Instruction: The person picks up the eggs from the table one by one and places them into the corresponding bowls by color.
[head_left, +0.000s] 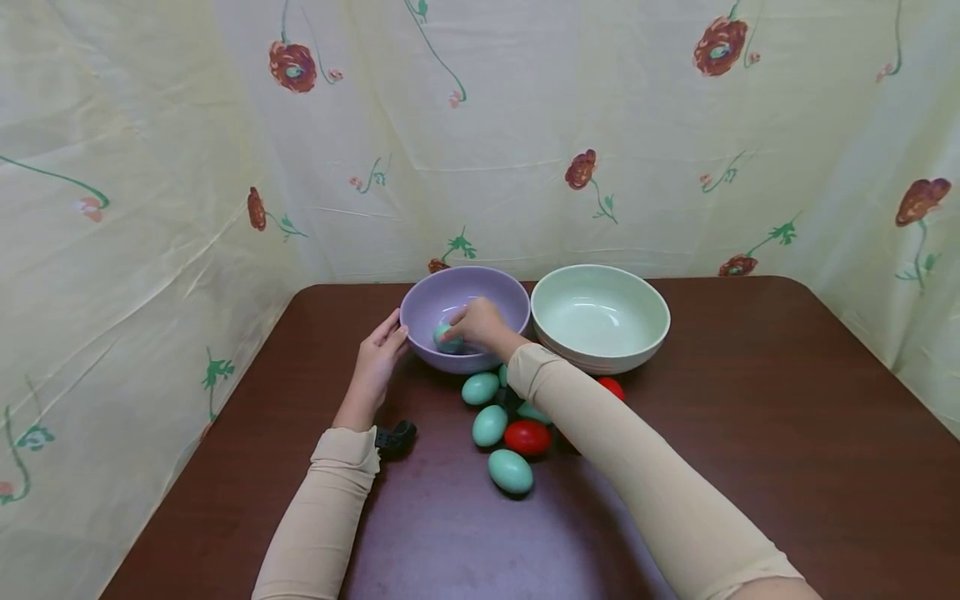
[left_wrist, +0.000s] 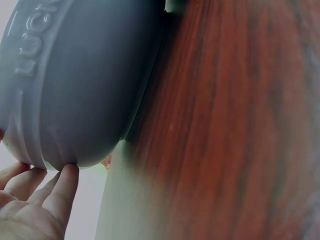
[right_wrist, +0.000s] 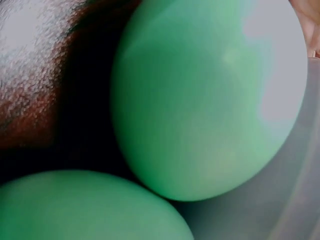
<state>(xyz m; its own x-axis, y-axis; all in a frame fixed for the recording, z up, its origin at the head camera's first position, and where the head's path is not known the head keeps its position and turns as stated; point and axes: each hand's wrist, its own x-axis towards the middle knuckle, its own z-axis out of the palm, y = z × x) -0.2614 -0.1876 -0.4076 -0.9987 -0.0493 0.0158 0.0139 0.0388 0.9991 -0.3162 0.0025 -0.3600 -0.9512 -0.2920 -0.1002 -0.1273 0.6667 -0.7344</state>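
A purple bowl (head_left: 465, 283) stands toward the back of the table. Inside it, my right hand (head_left: 483, 323) pinches a mint-green egg (head_left: 446, 340) low near the bowl's bottom. Against the bowl's left outer side rests my left hand (head_left: 377, 358), its fingers reaching out to the wall. The left wrist view shows the fingertips (left_wrist: 70, 170) touching the bowl's curved outside, where raised lettering runs. Two green eggs fill most of the right wrist view, the larger egg (right_wrist: 205, 100) close to the lens.
A pale green bowl (head_left: 600, 312) stands right beside the purple one. In front of the bowls lie several green eggs (head_left: 490, 426) and red eggs (head_left: 527, 437), partly hidden by my right sleeve (head_left: 630, 458). A floral curtain (head_left: 510, 125) hangs behind the brown table (head_left: 750, 400).
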